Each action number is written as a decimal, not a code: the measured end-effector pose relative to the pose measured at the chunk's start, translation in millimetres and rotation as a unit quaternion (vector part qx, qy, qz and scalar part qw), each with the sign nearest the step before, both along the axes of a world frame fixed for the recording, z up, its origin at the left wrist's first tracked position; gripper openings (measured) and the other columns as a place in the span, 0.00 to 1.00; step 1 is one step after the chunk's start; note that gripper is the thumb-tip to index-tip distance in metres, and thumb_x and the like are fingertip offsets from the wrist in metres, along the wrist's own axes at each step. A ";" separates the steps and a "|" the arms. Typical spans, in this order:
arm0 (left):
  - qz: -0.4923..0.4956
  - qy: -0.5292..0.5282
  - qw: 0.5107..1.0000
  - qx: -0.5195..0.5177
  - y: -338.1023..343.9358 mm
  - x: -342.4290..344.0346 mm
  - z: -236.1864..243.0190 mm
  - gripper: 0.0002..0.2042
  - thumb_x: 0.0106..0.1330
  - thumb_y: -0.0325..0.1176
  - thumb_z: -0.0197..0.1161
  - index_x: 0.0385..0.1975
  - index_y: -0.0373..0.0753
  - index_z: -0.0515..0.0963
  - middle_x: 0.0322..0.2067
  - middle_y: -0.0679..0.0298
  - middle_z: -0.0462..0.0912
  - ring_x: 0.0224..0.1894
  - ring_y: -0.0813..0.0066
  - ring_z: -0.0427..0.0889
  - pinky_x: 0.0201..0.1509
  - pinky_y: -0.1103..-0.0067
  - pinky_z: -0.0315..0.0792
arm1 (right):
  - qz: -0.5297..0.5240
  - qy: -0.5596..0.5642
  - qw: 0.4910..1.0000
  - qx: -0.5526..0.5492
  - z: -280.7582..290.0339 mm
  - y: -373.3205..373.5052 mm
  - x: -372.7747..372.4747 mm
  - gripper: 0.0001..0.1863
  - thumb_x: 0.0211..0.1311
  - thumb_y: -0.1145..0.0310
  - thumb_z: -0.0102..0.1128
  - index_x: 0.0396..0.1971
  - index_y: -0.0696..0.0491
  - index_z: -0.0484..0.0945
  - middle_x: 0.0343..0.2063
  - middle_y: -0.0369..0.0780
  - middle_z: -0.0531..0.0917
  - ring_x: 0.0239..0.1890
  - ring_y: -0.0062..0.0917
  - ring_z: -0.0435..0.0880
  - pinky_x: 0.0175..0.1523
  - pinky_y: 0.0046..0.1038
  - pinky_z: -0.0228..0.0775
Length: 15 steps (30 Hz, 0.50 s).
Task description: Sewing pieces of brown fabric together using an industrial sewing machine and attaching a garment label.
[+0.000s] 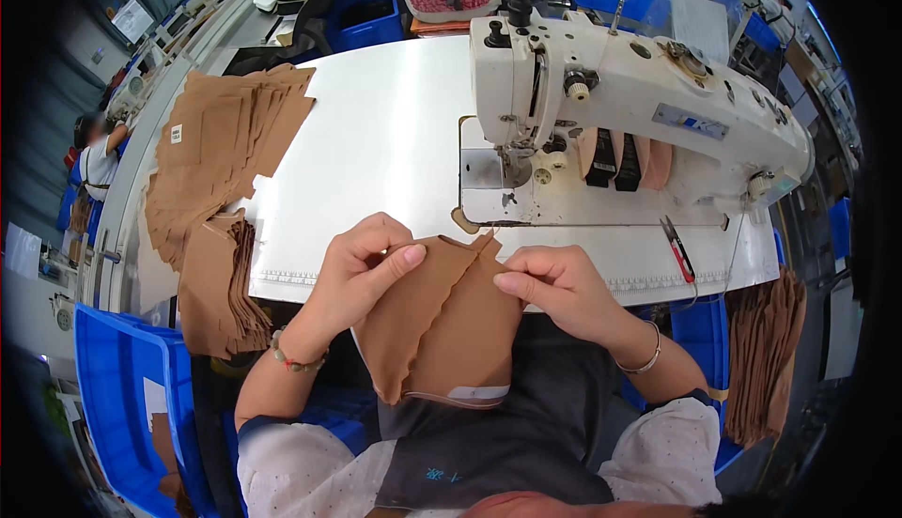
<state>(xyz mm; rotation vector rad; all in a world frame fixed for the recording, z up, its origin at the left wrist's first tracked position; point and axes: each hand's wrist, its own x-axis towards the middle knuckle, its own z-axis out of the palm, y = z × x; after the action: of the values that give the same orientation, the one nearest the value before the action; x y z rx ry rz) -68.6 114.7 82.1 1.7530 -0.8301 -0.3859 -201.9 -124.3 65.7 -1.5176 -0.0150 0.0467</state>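
Between my two hands hangs a brown fabric piece [451,330] with a wavy edge running down its middle and a pale strip at the bottom. My left hand [362,269] pinches its upper left corner, thumb on top. My right hand [554,288] grips its upper right edge, fingers closed on it. The piece is at the front edge of the white table [357,114], just below a white sewing machine [686,109]. Red-handled snips [684,257] lie to the right. Stacks of brown cut pieces [211,142] lie on the table at the left.
Blue bins stand at the left [103,377], below the table at right and behind it [366,15]; a brown fabric bundle [761,349] hangs at the right. Pink-and-dark pieces [620,166] lie under the machine arm. A person [99,156] sits at the far left.
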 end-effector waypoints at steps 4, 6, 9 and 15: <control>0.025 0.145 0.989 -0.008 -7.3 -5.9 -7.6 0.09 0.72 0.33 0.67 0.37 0.32 0.86 0.30 0.70 0.84 0.33 0.89 0.76 0.38 0.86 0.72 | -0.046 0.009 0.999 -0.008 -0.2 1.3 -5.1 0.11 0.71 0.68 0.64 0.33 0.62 0.83 0.23 0.32 0.82 0.25 0.11 0.76 0.30 0.17 0.68; 0.044 0.149 0.988 -0.020 -9.4 -6.1 -8.8 0.09 0.72 0.33 0.66 0.37 0.32 0.86 0.30 0.70 0.84 0.33 0.88 0.76 0.38 0.86 0.72 | -0.042 -0.009 0.998 -0.041 -1.4 0.7 -5.6 0.11 0.71 0.68 0.63 0.34 0.61 0.83 0.22 0.32 0.82 0.25 0.10 0.76 0.30 0.17 0.68; 0.045 0.130 0.991 0.002 -10.6 -1.7 -8.3 0.09 0.72 0.33 0.66 0.40 0.32 0.86 0.31 0.69 0.86 0.34 0.86 0.79 0.40 0.86 0.73 | -0.039 -0.037 0.996 -0.077 -2.8 1.2 -6.3 0.11 0.72 0.68 0.63 0.36 0.61 0.83 0.22 0.32 0.82 0.25 0.10 0.77 0.30 0.17 0.69; 0.047 0.179 0.978 -0.100 -7.1 1.6 -30.4 0.10 0.73 0.33 0.64 0.41 0.32 0.85 0.35 0.68 0.86 0.36 0.85 0.80 0.43 0.85 0.75 | -0.057 -0.146 0.966 -0.205 1.6 11.5 -6.6 0.08 0.69 0.71 0.62 0.41 0.60 0.82 0.30 0.38 0.86 0.30 0.20 0.84 0.33 0.23 0.75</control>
<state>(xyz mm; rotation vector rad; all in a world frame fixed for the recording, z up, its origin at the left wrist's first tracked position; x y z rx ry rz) -67.1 107.6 51.7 1.4720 -0.5056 -0.5179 -208.5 -112.8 67.2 -1.9257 -0.1627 -0.2821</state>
